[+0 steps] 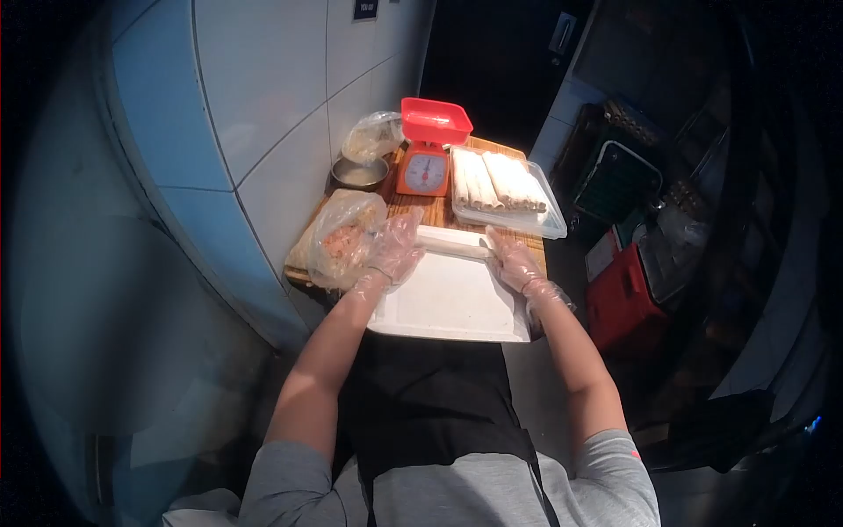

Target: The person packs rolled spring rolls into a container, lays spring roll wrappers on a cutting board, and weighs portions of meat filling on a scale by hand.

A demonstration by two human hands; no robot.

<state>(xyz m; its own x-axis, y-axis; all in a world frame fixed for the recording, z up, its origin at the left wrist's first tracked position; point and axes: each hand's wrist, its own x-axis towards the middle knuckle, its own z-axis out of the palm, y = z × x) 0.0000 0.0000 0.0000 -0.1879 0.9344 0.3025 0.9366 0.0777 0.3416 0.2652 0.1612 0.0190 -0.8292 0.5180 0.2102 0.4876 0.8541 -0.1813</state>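
A long pale spring roll lies crosswise near the far edge of a white tray. My left hand, in a clear plastic glove, is at the roll's left end with its fingers pointing away from me. At the right end, my right hand has its gloved fingers bent around the roll. Beside my left hand sits a plastic bag with an orange-pink filling inside. Beyond my right hand, several finished spring rolls rest side by side in a clear plastic container.
An orange kitchen scale with a red pan stands at the back of the wooden table. Left of it are a metal bowl and another plastic bag. A tiled wall borders the left; a red crate stands right.
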